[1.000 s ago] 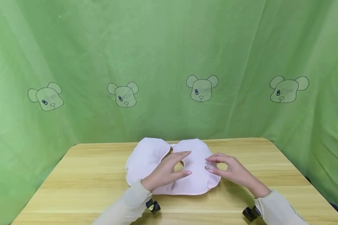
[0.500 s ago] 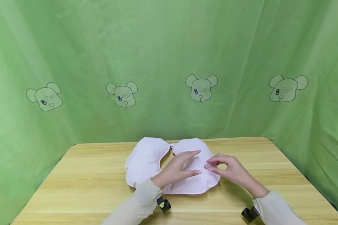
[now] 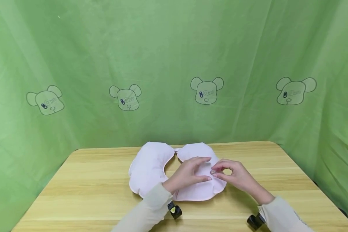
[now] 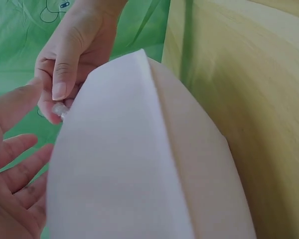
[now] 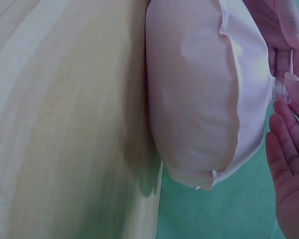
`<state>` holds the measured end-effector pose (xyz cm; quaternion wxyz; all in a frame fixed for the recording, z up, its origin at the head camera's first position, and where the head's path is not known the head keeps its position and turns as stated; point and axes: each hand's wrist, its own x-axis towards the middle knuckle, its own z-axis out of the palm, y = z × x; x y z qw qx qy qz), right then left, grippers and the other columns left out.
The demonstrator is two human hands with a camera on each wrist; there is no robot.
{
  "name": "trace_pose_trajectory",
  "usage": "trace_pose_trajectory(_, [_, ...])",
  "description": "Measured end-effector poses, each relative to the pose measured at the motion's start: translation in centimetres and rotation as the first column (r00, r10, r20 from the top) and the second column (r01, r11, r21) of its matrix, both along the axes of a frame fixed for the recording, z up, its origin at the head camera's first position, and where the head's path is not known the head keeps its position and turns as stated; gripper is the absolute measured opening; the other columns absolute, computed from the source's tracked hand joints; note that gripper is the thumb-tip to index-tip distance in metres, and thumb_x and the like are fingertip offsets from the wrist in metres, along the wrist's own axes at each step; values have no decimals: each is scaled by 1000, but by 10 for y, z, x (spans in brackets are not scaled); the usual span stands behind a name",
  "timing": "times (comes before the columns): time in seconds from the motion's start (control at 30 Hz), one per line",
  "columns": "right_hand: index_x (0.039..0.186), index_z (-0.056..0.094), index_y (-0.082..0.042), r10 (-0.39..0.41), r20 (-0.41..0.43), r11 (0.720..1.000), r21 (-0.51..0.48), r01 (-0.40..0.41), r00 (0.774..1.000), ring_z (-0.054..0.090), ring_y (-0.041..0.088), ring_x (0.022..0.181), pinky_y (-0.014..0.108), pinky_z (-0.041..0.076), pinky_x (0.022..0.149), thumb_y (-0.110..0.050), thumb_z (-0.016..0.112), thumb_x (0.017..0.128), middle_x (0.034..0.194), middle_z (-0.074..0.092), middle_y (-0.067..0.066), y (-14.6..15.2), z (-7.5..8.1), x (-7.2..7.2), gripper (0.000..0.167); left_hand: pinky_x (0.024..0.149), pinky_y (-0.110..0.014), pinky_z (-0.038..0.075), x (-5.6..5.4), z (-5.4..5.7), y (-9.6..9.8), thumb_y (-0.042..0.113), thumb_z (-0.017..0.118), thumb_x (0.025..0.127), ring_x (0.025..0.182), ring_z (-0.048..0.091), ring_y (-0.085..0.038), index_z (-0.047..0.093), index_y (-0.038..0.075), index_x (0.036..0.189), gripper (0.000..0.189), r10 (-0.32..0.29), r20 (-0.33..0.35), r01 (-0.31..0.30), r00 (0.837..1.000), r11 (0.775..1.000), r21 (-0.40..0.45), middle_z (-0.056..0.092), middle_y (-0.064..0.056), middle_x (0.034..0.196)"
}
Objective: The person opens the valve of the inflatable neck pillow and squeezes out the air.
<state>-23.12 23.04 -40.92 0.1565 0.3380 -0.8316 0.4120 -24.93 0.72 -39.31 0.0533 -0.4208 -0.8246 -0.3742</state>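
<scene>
A pale pink inflated neck pillow (image 3: 148, 170) lies on the table, its opening toward the far edge. From the top of its right arm sticks up a small clear plastic air valve (image 5: 279, 90). My right hand (image 3: 239, 175) holds this valve between thumb and index finger, the other fingers loosely bent. Close beside it, over the pillow's right arm, my left hand (image 3: 188, 174) hovers with thumb and fingers spread and nothing in its grasp. In the left wrist view the valve's tip (image 4: 60, 108) shows just below the right thumb.
The wooden table (image 3: 90, 180) runs back to a green curtain (image 3: 162, 48) printed with bear heads. Black wrist cameras (image 3: 175, 211) hang under both sleeves. A small loop joins the pillow's two ends at the far side.
My left hand has moved right across the pillow, from its central gap to near the valve. My right thumb and index finger have closed onto the valve. The pillow stays in place.
</scene>
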Motion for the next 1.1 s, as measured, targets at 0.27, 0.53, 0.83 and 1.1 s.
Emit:
trace_pose_trajectory(0.27, [96,71,-8,26,-18,1000,-16,-26,999,61,7,79,20,52,74,-2,74,77,90,68,-2,-1,1,-2,20,104,-20,35,-6,-5,6,23,75,80,119,52,-10,58,10,127,52,-30,30,30,999,1000,-10,61,-1,126])
trace_pose_trajectory(0.53, [95,71,-7,6,-4,1000,-10,-6,1000,61,6,78,21,52,74,-2,74,76,89,69,-3,-2,0,-1,20,103,-19,35,-7,-6,12,26,75,81,118,53,-9,61,10,125,49,-25,-15,24,1000,999,-47,63,-2,123])
trace_pose_trajectory(0.83, [93,71,-7,9,-38,1000,-17,-10,999,62,6,79,18,52,76,2,73,76,89,69,0,-2,-2,-1,20,105,-21,34,-9,-14,15,28,74,81,119,53,-10,60,7,124,49,-14,-15,14,1000,999,-46,63,-2,123])
trace_pose_trajectory(1.1, [91,72,-8,13,-39,999,-45,-14,999,62,5,85,18,52,75,6,70,77,90,69,2,-2,-3,-2,20,104,-20,35,-10,-20,17,28,72,83,117,54,-10,62,8,123,46,-3,-23,2,1000,998,-59,64,-1,122])
